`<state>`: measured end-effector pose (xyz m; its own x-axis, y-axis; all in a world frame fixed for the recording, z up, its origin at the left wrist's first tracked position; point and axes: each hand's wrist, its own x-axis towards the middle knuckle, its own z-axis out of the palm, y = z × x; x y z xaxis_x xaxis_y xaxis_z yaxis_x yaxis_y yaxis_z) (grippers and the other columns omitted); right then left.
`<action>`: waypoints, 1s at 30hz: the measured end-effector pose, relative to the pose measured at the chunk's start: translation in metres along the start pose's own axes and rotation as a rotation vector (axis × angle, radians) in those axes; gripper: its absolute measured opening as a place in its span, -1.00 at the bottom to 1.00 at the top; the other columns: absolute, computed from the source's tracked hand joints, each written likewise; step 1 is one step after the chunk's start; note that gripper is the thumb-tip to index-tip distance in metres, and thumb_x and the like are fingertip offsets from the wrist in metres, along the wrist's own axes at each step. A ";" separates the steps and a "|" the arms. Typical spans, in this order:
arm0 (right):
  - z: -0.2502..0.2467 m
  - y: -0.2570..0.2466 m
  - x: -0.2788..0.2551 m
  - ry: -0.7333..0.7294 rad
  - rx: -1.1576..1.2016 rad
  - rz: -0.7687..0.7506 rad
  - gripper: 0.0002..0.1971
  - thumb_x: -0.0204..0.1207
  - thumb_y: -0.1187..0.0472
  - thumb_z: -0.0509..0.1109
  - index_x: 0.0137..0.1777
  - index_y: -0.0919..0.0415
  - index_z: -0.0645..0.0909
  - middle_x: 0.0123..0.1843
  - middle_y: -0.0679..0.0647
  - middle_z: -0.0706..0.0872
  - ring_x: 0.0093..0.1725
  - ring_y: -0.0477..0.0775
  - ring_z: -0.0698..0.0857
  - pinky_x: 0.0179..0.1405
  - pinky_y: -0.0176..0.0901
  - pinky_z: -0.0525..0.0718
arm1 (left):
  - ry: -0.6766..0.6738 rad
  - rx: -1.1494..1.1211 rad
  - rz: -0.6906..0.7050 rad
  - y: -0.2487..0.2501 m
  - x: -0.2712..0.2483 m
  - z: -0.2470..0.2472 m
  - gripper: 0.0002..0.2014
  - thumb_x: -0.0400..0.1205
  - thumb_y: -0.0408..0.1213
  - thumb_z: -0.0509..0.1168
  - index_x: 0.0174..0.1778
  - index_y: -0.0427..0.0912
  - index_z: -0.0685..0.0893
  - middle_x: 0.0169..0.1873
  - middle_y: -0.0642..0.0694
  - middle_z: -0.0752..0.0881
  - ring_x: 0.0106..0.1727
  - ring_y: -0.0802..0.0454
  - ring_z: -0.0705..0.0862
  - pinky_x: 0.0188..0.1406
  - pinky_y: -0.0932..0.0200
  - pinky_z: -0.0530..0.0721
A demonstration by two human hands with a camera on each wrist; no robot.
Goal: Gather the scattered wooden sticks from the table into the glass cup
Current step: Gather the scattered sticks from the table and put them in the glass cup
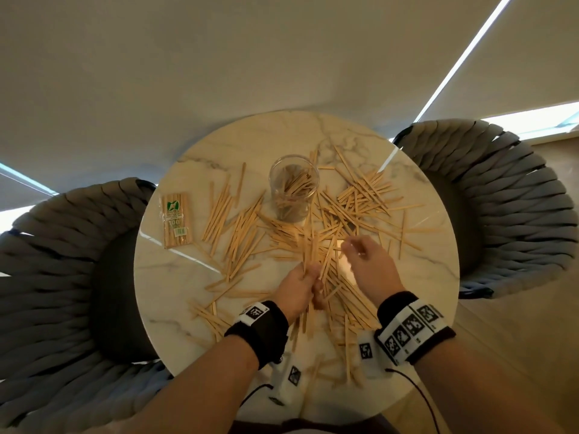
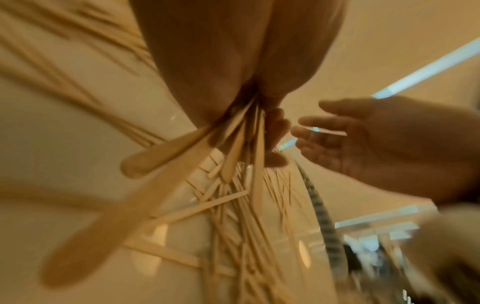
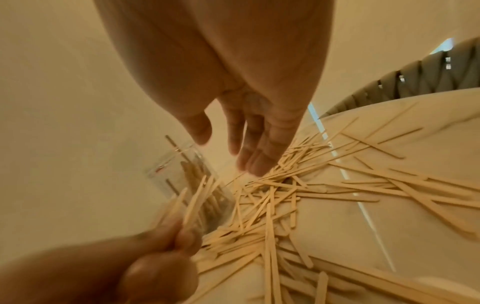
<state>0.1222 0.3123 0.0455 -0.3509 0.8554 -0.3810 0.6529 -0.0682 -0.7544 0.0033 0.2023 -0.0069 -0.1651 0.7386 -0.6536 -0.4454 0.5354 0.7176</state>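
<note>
Many thin wooden sticks (image 1: 360,198) lie scattered over the round marble table (image 1: 163,277). A glass cup (image 1: 294,187) stands upright at the far middle with several sticks inside; the right wrist view shows the cup (image 3: 168,176) too. My left hand (image 1: 300,289) grips a bundle of sticks (image 1: 311,255) above the pile, and the bundle (image 2: 233,144) fans out below the fist. My right hand (image 1: 360,252) hovers just right of it with fingers (image 3: 249,152) straight and relaxed, holding nothing.
A sealed packet of sticks (image 1: 176,219) lies at the table's left. Woven grey chairs stand at the left (image 1: 56,277) and right (image 1: 507,198). Loose sticks (image 1: 344,339) also cover the near edge between my wrists.
</note>
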 end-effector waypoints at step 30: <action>0.004 -0.003 -0.008 -0.491 0.321 0.169 -0.36 0.64 -0.44 -0.18 0.28 -0.19 0.63 0.35 -0.14 0.74 0.42 -0.12 0.62 0.60 0.03 0.41 | 0.127 -0.087 0.085 0.062 -0.011 -0.004 -0.36 0.66 0.51 -0.08 -0.44 0.03 0.37 -0.52 0.04 0.31 -0.51 0.05 0.27 -0.44 0.14 0.35</action>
<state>0.1198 0.3039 0.0487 -0.5786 0.4875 -0.6539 0.5187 -0.3987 -0.7563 -0.0265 0.2253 0.0443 -0.3128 0.7188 -0.6208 -0.4985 0.4321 0.7515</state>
